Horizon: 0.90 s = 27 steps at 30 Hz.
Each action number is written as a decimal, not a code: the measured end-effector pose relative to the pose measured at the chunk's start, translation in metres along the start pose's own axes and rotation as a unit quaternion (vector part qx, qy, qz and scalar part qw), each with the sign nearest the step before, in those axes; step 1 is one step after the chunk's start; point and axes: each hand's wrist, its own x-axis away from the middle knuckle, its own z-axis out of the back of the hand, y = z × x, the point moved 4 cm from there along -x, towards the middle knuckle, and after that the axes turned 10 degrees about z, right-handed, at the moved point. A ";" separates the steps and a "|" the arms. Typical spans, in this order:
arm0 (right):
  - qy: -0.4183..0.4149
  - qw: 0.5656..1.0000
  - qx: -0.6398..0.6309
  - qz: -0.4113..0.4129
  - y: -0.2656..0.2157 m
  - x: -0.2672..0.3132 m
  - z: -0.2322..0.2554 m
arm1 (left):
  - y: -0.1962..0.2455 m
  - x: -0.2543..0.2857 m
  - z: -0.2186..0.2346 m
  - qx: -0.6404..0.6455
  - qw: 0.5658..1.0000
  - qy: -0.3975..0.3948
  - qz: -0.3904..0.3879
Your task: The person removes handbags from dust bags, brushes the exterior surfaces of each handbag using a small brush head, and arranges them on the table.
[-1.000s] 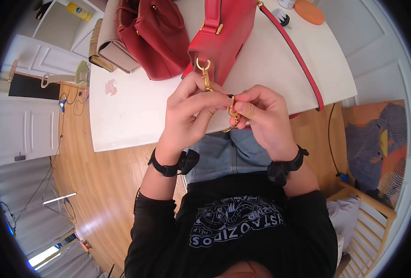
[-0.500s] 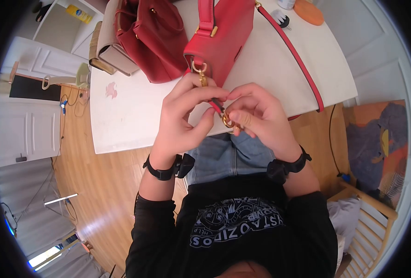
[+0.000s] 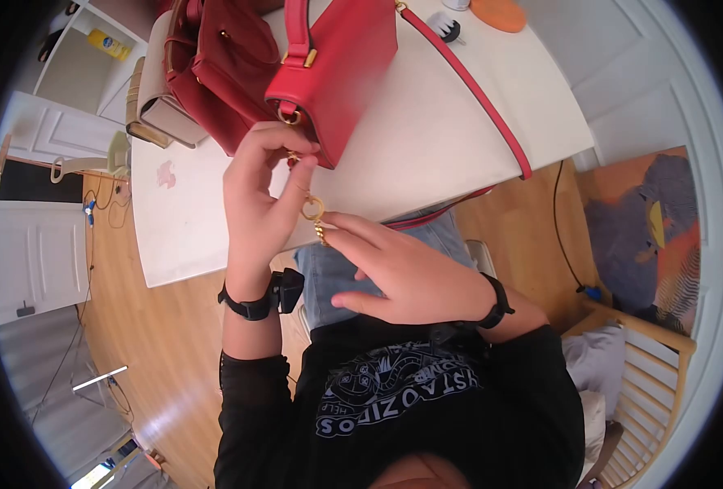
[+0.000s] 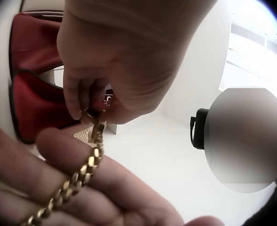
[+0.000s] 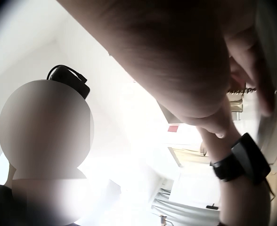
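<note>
A red handbag (image 3: 347,77) with gold hardware stands on the table in front of me. Just off its near corner, my left hand (image 3: 257,183) pinches a small red strap end (image 4: 100,104) between thumb and fingers. A gold ring (image 3: 312,209) hangs below that grip, and a gold curb chain (image 4: 84,170) runs on from it. My right hand (image 3: 410,273) reaches in from the right with its fingers straight. Across those fingers lies the chain, as the left wrist view shows. In the right wrist view, part of the chain (image 5: 244,91) passes behind the fingers.
A dark red bag (image 3: 227,69) and a beige bag (image 3: 166,110) stand left of the handbag. The handbag's red strap (image 3: 479,98) trails over the table's right side. At the back lie a brush (image 3: 445,27) and an orange oval item (image 3: 500,14).
My right hand has let go its pinch on the gold hardware; its fingers are now straightened under the chain. My left hand keeps its grip. Bags and table have shifted left in view.
</note>
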 end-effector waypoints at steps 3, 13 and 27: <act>-0.028 0.999 -0.015 0.017 0.003 0.014 0.016 | -0.005 0.000 0.007 0.016 0.999 0.023 0.028; 0.234 0.873 0.414 -0.107 0.092 0.078 0.150 | -0.025 0.017 -0.002 0.088 0.987 0.062 0.116; 0.220 0.925 -0.255 -0.175 0.053 0.071 0.099 | 0.028 -0.039 -0.028 -0.147 0.964 0.222 -0.023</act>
